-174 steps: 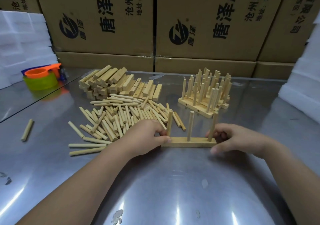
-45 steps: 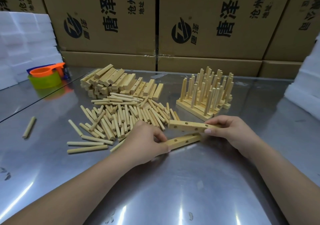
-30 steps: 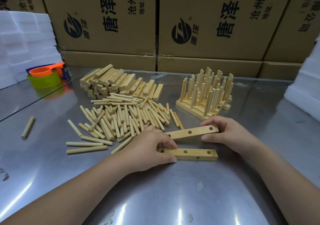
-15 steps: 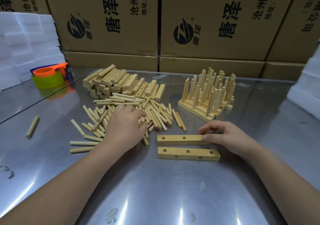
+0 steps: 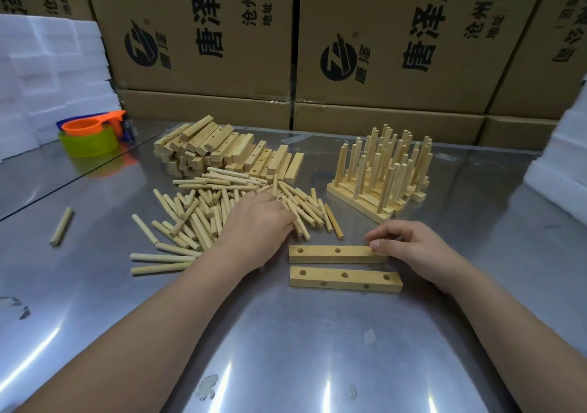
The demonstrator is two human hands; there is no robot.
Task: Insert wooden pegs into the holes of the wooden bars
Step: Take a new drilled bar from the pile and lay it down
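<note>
Pegs (image 5: 203,219) lie straight under the left hand (image 5: 257,226), which rests palm down on the right part of the loose heap. Its fingers are fairly straight and touch the sticks; none is seen lifted or pinched. Most pegs near those fingers point away from the person or slant a little to the right, so I judge that one must be picked up and turned on end before it can go in.

The right hand (image 5: 409,244) curls over the right end of the far bar (image 5: 330,253), with fingertips on its back edge and thumb at the front, pinching it flat on the counter (image 5: 317,365). This bar runs left to right, just to the right of the left hand, and shows two holes facing up. A third hole, if there is one, is hidden under the fingers. The near bar (image 5: 344,280) lies parallel, just beside it and apart from both hands, with three holes on top and two on its front face. Neither bar has a peg in it.

The left hand is nearer the pegs and the right is already on a bar. The pegs are pale, round, short sticks, and the bars are square-edged and light.

Beyond them stand a stack of bars (image 5: 228,152) and a cluster of finished racks (image 5: 381,174). A stray peg (image 5: 62,226) lies far left.
</note>
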